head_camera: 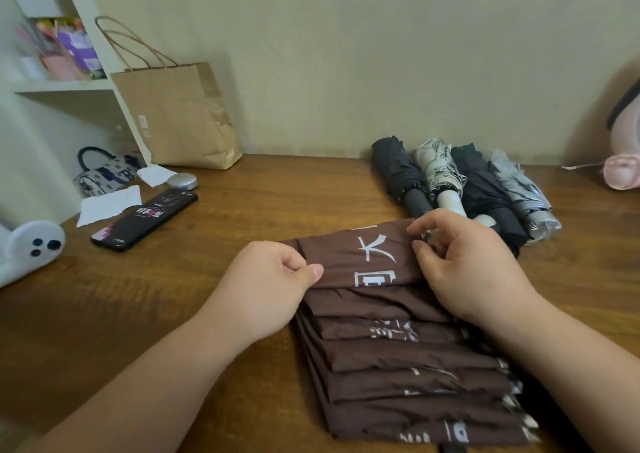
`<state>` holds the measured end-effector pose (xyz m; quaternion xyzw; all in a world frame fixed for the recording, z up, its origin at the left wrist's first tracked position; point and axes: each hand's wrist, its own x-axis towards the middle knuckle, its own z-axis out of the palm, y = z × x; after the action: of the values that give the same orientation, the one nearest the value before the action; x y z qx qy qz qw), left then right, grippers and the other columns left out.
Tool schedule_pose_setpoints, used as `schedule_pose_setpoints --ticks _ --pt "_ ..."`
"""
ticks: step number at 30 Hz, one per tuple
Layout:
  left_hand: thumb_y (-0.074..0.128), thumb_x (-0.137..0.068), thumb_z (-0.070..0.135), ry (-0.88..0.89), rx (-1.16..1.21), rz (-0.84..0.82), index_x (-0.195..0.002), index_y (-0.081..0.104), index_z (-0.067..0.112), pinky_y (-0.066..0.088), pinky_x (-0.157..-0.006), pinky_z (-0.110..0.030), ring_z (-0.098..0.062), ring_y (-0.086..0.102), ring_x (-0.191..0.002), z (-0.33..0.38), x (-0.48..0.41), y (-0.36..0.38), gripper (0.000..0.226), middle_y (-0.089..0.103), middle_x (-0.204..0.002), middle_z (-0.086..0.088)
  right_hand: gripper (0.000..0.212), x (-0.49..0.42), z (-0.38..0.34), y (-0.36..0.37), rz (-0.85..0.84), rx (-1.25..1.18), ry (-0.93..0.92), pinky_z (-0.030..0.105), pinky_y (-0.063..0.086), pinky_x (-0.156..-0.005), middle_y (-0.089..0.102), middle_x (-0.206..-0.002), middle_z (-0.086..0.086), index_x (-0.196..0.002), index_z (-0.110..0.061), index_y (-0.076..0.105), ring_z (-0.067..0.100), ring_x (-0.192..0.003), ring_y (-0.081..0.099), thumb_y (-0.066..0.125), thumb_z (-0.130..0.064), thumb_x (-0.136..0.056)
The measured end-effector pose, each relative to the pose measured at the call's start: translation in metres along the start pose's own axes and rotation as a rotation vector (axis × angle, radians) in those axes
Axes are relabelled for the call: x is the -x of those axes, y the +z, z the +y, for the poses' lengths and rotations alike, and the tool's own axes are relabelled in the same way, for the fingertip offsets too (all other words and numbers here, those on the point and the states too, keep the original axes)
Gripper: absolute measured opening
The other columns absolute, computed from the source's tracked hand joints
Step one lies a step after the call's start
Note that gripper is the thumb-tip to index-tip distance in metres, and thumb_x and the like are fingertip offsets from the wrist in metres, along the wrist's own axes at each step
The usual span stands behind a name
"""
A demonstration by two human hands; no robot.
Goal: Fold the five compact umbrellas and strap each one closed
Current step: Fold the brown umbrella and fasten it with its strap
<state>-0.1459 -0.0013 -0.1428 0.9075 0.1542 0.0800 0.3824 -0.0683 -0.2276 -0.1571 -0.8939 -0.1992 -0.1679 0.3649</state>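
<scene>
Brown umbrella (398, 352): soft matte fabric with white printed characters, in flat overlapping pleats at the centre of the wooden table (277, 203). I read its long axis as roughly 9 to 3 o'clock, pale rib tips toward 3.
Left hand (266, 290): thumb and fingers pinched the top pleat's 9 o'clock edge.
Right hand (471, 265): curled fingers pinched that pleat's 3 o'clock end.
Folded umbrellas (464, 189): four rolled cylinders, touching side by side at 1 o'clock.

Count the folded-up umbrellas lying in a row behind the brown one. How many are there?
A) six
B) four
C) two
B: four folded umbrellas lie side by side behind the brown umbrella: black, cream patterned, black and grey.
</scene>
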Motion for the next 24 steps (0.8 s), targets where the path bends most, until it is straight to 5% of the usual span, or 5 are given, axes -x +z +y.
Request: schedule_pose_setpoints --ticks 8,12,15,18,24 --pt "0.053 -0.099 0.056 0.059 -0.273 0.043 -0.060 0.063 0.011 0.039 -0.056 -0.031 -0.017 0.055 -0.053 0.015 -0.001 0.000 0.061 0.048 -0.047 0.002 0.024 0.002 0.002 -0.011 -0.138 0.085 -0.053 0.011 0.032 -0.061 0.054 -0.068 -0.009 -0.108 -0.033 0.072 0.001 -0.067 0.051 0.073 -0.019 -0.089" --pt "0.071 -0.082 0.062 0.293 -0.486 0.112 -0.090 0.052 0.032 0.044 -0.089 -0.035 -0.015 0.052 -0.101 0.019 -0.011 -0.012 0.036 0.057 -0.100 0.012 0.035 0.003 0.001 -0.024 -0.247 0.128 -0.053 0.011 0.031 -0.061 0.052 -0.069 -0.014 -0.116 -0.040 0.069 -0.004 -0.067 0.050 0.077 -0.023 -0.087" --pt "0.076 -0.082 0.055 0.552 -0.632 -0.220 -0.142 0.039 0.054 0.008 -0.122 -0.039 -0.007 0.013 -0.148 0.030 -0.023 -0.026 0.071 0.024 -0.159 0.020 0.042 0.001 0.000 -0.031 -0.314 0.216 -0.051 0.014 0.033 -0.065 0.053 -0.074 -0.015 -0.123 -0.043 0.065 -0.001 -0.071 0.048 0.076 -0.026 -0.087" --pt "0.070 -0.092 0.047 0.522 -0.721 -0.499 -0.152 0.032 0.054 0.014 -0.119 -0.025 -0.003 0.016 -0.151 0.044 -0.031 -0.026 0.071 0.019 -0.165 0.025 0.053 0.001 -0.005 -0.034 -0.376 0.339 -0.038 0.024 0.039 -0.077 0.052 -0.085 -0.019 -0.134 -0.050 0.056 0.006 -0.082 0.046 0.071 -0.028 -0.088" --pt "0.057 -0.101 0.045 0.582 -0.803 -0.480 -0.157 0.017 0.053 0.022 -0.125 -0.035 -0.005 0.013 -0.154 0.037 -0.024 -0.016 0.070 -0.004 -0.165 0.031 0.027 -0.007 -0.036 -0.050 -0.362 0.682 -0.114 0.035 0.051 -0.084 0.057 -0.093 -0.007 -0.111 -0.040 0.072 0.019 -0.098 0.051 0.054 -0.035 -0.091"
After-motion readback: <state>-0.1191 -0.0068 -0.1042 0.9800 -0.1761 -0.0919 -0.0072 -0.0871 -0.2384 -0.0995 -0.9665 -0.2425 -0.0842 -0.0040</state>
